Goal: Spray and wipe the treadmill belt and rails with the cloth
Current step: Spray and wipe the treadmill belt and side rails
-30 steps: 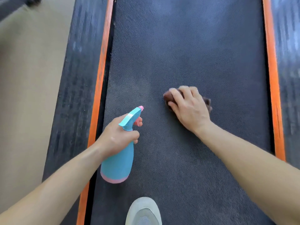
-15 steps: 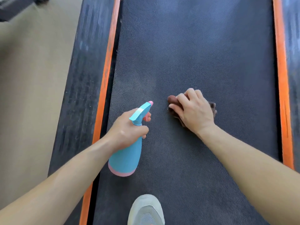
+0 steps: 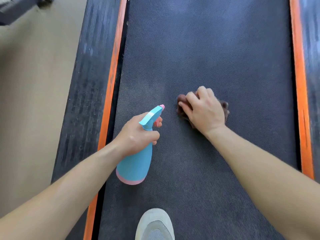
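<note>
The view looks straight down onto a dark, finely textured treadmill belt (image 3: 216, 49), which fills the middle from top to bottom. An orange strip (image 3: 112, 70) borders it on the left, with a black ribbed left rail (image 3: 86, 75) outside that; another orange strip (image 3: 298, 84) and the edge of the right rail (image 3: 314, 49) run down the right side. Beige floor (image 3: 31, 101) lies beyond the left rail.

The right hand (image 3: 204, 110) presses a dark brown cloth (image 3: 181, 103) flat onto the belt, a little right of centre. Its grip is closed down on the cloth, fingers curled over the bunched fabric, which shows on both sides of the hand.

The left hand (image 3: 136, 134) holds a light blue spray bottle (image 3: 136, 163) with a pink base and pink nozzle tip above the belt's left half. The grip is wrapped tight around the bottle's neck, with 1 finger on the pink trigger. The bottle is tilted, its nozzle aimed up-frame and slightly right, towards the belt just left of the cloth. A fainter, greyish patch (image 3: 143, 89) marks the belt ahead of the nozzle.

At the bottom edge, the toe of 1 pale grey shoe (image 3: 154, 224) stands on the belt between the 2 forearms.
</note>
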`<state>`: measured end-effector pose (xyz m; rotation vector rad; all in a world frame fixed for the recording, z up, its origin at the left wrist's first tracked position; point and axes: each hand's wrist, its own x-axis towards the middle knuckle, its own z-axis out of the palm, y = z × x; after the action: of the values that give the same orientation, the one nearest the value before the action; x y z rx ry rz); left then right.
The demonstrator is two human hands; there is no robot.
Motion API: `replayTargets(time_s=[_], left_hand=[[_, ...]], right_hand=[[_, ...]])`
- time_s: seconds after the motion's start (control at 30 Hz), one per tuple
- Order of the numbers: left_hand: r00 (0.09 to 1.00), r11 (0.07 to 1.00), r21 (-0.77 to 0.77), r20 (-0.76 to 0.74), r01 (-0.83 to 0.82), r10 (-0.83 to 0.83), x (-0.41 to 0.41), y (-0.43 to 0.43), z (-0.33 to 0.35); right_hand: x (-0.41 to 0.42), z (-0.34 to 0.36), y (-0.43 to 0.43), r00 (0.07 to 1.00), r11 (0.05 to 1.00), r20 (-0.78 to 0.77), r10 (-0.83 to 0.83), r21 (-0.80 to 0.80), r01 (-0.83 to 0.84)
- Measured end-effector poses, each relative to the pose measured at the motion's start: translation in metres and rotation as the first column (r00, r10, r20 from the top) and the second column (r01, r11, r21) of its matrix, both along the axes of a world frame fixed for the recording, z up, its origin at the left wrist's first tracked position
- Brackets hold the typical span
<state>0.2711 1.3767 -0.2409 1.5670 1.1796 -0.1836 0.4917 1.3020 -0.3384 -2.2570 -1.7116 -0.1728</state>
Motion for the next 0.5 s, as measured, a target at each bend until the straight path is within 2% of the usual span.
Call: replayTargets(time_s=[0.13,0.27,0.33,0.43,0.5], left_hand=[[1.000,1.000,-0.019,-0.016,0.004,-0.004,0.004,0.005,-0.002],[1.000,1.000,-0.018,-0.003,0.012,-0.012,0.008,0.004,-0.001],[1.000,1.000,-0.011,-0.003,0.011,-0.011,0.009,0.003,0.000],[1.000,1.000,-0.010,-0.007,0.022,-0.022,0.008,0.000,0.001],[0.999,0.999,-0.016,-0.002,0.032,-0.032,0.007,-0.004,0.002]], right_hand=[[-0.022,0.000,-0.085,0.989,0.989,-0.027,0.146,-0.035,-0.146],[-0.007,-0.006,-0.071,0.974,0.973,-0.020,0.225,-0.050,-0.226],[0.001,-0.008,-0.042,0.984,0.984,-0.021,0.175,-0.014,-0.175],[0.008,-0.008,-0.003,0.997,0.999,-0.075,-0.036,-0.005,0.036],[0.005,-0.007,0.001,0.991,0.996,-0.096,-0.090,-0.017,0.088]])
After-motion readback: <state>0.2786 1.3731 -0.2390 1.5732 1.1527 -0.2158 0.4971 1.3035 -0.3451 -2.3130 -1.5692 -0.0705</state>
